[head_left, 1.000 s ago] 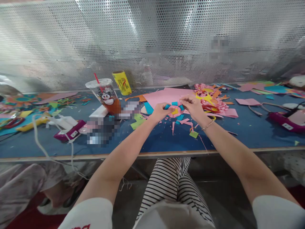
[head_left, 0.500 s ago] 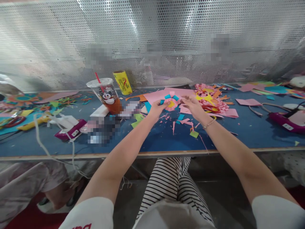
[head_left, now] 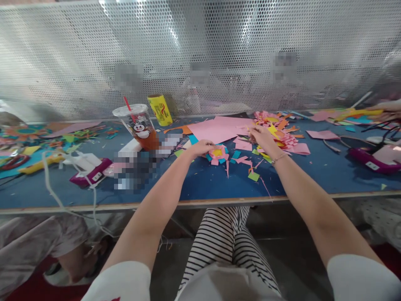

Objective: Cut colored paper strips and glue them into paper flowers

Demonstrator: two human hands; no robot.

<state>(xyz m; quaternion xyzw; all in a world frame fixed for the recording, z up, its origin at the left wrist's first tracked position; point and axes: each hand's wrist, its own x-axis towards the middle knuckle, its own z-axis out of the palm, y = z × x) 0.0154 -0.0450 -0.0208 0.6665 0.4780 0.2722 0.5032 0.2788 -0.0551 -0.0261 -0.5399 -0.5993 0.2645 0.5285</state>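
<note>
A paper flower (head_left: 217, 153) with a yellow centre, pink ring and blue petals lies low over the blue table, its left side pinched by my left hand (head_left: 202, 148). My right hand (head_left: 259, 137) is closed at the fingertips over the right edge of a large pink sheet (head_left: 216, 128); whatever is between those fingers is too small to make out. Small pink, blue and green scraps (head_left: 253, 176) lie between and below my hands. Just behind my right hand is a pile of pink frilled paper (head_left: 267, 118) with yellow and orange pieces.
A drink cup (head_left: 140, 129) with a red straw and a yellow can (head_left: 161, 110) stand at the back left. Purple power strips (head_left: 90, 172) with cables lie on both sides. At far right, another person's hand (head_left: 387, 112) holds a yellow tool.
The flower has come down and left with my left hand. My right hand has moved slightly right, away from the flower. Another person's hand has appeared at far right.
</note>
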